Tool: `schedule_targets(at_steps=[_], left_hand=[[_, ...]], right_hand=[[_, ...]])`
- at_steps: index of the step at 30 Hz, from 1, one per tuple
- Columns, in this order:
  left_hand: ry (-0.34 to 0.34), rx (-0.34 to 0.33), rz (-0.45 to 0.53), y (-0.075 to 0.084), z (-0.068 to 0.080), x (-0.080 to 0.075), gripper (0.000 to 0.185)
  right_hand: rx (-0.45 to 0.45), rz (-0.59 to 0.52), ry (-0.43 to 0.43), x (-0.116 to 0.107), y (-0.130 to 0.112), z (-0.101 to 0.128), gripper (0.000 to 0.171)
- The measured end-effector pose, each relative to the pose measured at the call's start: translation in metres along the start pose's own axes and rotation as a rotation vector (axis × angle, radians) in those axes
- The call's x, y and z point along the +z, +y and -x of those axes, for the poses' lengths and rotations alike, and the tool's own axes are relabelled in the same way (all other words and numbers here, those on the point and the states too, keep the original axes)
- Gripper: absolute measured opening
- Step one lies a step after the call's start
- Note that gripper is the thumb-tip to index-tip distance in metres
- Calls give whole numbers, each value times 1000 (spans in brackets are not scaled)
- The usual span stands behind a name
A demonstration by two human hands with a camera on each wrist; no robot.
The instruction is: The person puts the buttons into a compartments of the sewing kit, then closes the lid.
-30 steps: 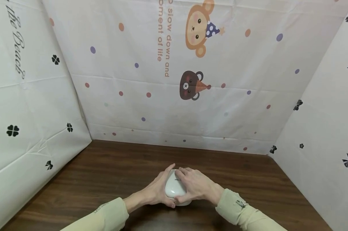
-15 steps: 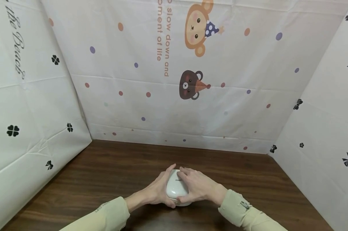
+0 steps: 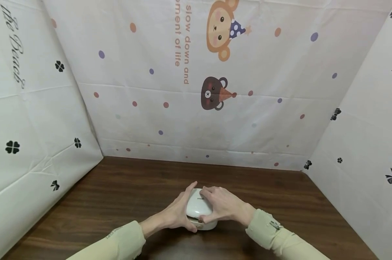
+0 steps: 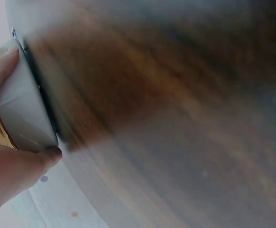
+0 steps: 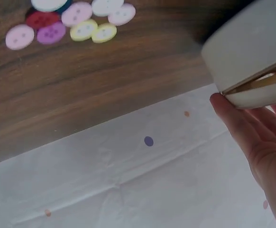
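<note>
A glossy white rounded case with a lid (image 3: pixel 198 209) rests on the wooden table (image 3: pixel 134 195), small dark lettering on its top. Its lid stands slightly raised at the near side, above the base (image 3: pixel 209 226). My left hand (image 3: pixel 177 213) grips the case's left side, thumb low at the front. From the right, my right hand (image 3: pixel 224 206) holds the lid, thumb at its front edge. In the right wrist view, gold shows in the gap of the case (image 5: pixel 252 52). In the left wrist view, fingers (image 4: pixel 7 71) hold its white side.
Several colourful buttons (image 5: pixel 76 14) lie together on the wood in the right wrist view; the head view does not show them. White printed sheets form a back wall (image 3: pixel 169 122), a left wall (image 3: pixel 36 115) and a right wall (image 3: pixel 368 144) around the table.
The lid has lifted a little, and a dark gap now shows between it and the base. My right thumb has risen slightly with the lid. The left hand stays nearly in place.
</note>
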State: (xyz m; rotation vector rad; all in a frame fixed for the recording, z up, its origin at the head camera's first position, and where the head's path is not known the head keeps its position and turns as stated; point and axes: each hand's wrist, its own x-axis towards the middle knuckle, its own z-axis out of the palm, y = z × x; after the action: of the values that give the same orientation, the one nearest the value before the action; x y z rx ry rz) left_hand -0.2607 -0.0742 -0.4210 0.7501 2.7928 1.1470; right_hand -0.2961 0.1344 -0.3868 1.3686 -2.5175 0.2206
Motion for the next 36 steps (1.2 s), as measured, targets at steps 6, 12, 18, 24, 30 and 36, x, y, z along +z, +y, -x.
schedule_targets(at_steps=[6, 12, 18, 24, 30, 36], left_hand=[[22, 23, 37, -5, 1, 0, 145], [9, -7, 103, -9, 6, 1, 149], [14, -29, 81, -9, 7, 2, 151], [23, -23, 77, -8, 6, 3, 149], [13, -43, 67, -8, 5, 3, 143], [-1, -44, 54, -5, 5, 3, 130]], right_hand=[[51, -92, -21, -4, 5, 1, 52], [163, -252, -57, -8, 11, 2, 53], [211, -346, -21, -10, 20, -2, 43], [274, -448, 71, -9, 30, -11, 37], [483, -599, 150, -8, 35, -22, 40], [701, -676, 238, -3, 43, -30, 52]])
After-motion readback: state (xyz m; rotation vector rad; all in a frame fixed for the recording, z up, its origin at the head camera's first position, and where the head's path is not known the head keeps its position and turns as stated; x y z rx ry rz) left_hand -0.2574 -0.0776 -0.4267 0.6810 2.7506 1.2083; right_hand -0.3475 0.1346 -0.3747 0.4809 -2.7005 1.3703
